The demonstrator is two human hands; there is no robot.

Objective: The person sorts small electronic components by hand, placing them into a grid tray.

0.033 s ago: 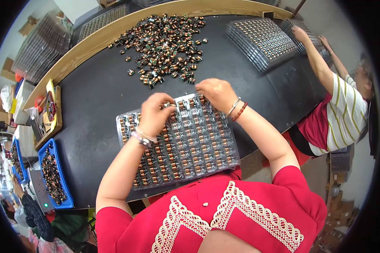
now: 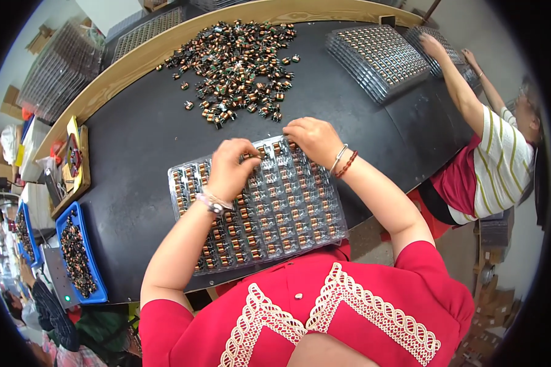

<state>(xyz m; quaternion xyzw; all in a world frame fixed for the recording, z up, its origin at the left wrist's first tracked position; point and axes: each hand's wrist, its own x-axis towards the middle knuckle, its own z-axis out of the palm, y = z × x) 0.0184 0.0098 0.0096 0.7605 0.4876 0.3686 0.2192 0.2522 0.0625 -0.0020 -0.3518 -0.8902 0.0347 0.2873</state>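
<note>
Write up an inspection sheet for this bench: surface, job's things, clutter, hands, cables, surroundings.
Surface: dark black curved tabletop with a pale wooden rim.
Job's things: clear plastic compartment tray at the near edge, many pockets holding small copper-wound coil parts; loose heap of the same coils farther back.
Clutter: stack of clear trays; blue plastic bin of parts at the left.
Hands: left hand and right hand both over the tray's far rows; whether either grip holds a coil cannot be told.
Cables: nothing seen.
Surroundings: a co-worker in a striped shirt reaching to trays at the right.
</note>
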